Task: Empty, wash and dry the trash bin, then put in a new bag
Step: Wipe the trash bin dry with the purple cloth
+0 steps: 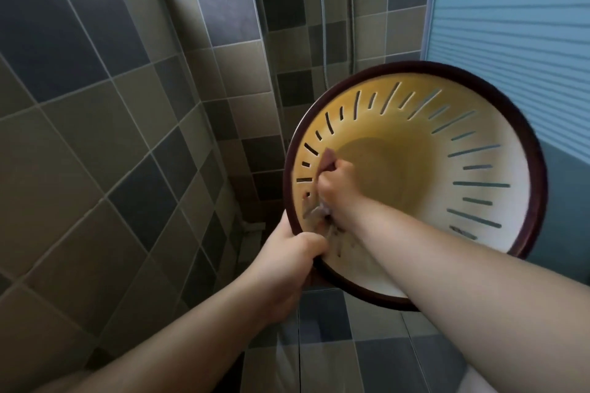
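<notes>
The trash bin point(479, 150) is round, cream and yellow inside, with slotted walls and a dark brown rim. It is held up in the air, its mouth tilted toward me. My left hand point(287, 268) grips the rim at its lower left. My right hand point(335, 185) reaches inside and clutches a brownish cloth point(329, 160), pressing it against the left inner wall. Foam or suds point(319, 212) cling to the wall just below that hand. The bin holds no bag.
Grey and beige tiled walls surround me on the left and ahead. A shower hose point(322, 25) hangs down the far wall. A pale blue slatted panel point(517, 25) stands on the right. Tiled floor shows below the bin.
</notes>
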